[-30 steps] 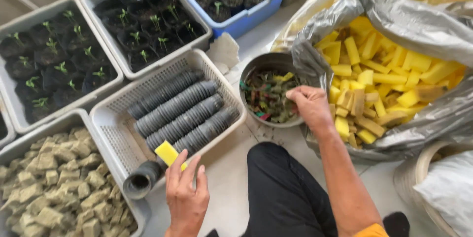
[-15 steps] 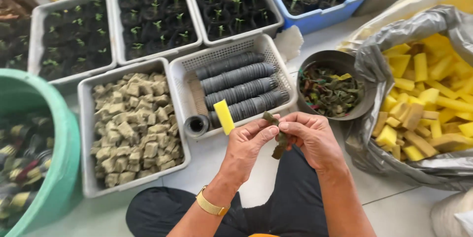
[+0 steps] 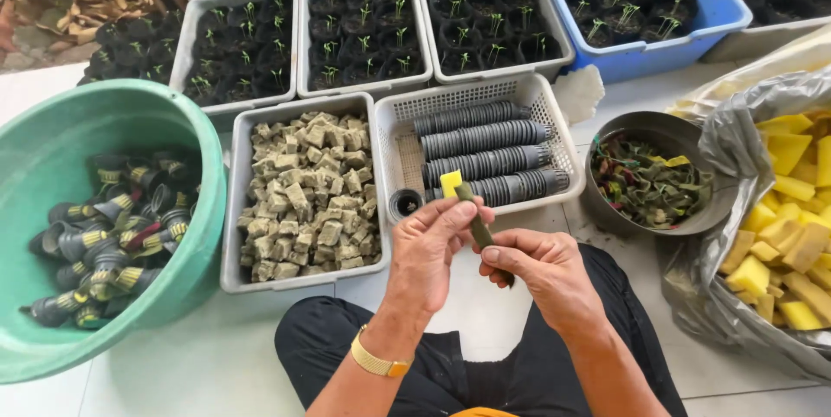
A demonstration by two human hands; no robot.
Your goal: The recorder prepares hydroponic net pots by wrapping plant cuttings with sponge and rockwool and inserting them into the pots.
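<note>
yellow sponge strip [image 3: 450,181] pinched in your left hand [image 3: 430,248] fingertips, above lap, near pot basket [image 3: 407,114]. your right hand [image 3: 541,271] grips green cutting [image 3: 477,225] against it. step looks like wrapping; next needs tight fold around stem.

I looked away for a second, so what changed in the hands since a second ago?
The right hand left the metal bowl carrying a dark cutting and joined the left hand in front of the person. The left hand brought its yellow sponge piece up from the white basket; both now pinch sponge and cutting together. Trays, basin and bag kept their places.
</note>
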